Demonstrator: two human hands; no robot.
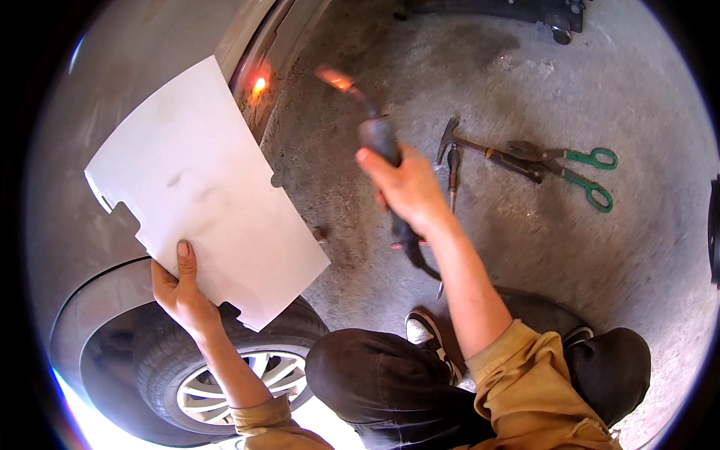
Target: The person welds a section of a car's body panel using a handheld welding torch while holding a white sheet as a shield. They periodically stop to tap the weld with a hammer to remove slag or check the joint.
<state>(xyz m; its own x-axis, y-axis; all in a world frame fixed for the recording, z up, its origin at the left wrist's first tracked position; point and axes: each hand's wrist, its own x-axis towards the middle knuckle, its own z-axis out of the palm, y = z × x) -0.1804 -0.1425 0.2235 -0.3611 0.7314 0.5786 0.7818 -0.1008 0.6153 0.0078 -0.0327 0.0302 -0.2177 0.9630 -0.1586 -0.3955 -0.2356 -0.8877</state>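
Observation:
My left hand [184, 292] grips the lower left edge of a stiff white sheet [199, 180], thumb on its face and the other fingers behind. The sheet has notches cut in its edges and a few grey smudges, and it is held beside the car's side panel. My right hand [411, 187] is closed round the dark handle of a handheld heating tool [380, 136]. Its thin bent neck ends in a blurred, orange-glowing tip, pointing away to the upper left, apart from the sheet. A dark cord or hose trails below the handle. A bright orange spot shows on the car's sill [259, 84].
A hammer [484, 148], a screwdriver-like tool [453, 176] and green-handled snips [581, 172] lie on the concrete floor [637, 255] at right. The car's wheel [247, 382] is at lower left. A dark wheeled item [510, 9] stands at the far edge.

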